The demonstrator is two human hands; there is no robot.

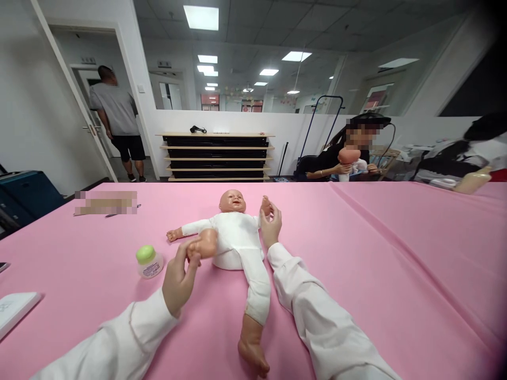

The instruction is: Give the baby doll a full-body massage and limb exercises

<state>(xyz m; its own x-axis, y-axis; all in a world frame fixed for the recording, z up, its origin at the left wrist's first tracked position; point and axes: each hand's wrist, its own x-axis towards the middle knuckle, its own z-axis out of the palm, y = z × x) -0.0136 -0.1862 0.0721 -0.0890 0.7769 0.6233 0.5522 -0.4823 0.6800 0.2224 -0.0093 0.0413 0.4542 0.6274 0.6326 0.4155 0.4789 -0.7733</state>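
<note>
A baby doll (pixel 237 230) in white cloth lies on its back on the pink tablecloth (pixel 356 253), head away from me. My left hand (pixel 179 279) is closed on the foot of the doll's bent, raised leg (pixel 206 244). On the other side, my right hand (pixel 271 224) pinches the doll's small hand (pixel 265 203), which points upward. The doll's other arm (pixel 194 228) stretches out to the left, and its straight leg (pixel 256 287) extends toward me. A jar with a green lid (pixel 149 261) stands left of my left hand.
At the table's left edge lies a white box (pixel 18 311). A blurred-out tan item (pixel 106 203) lies farther back. Beyond the table stand a slatted shelf (pixel 217 153), a seated person (pixel 336 158) holding another doll (pixel 349 158), and a person (pixel 114 111) in the doorway.
</note>
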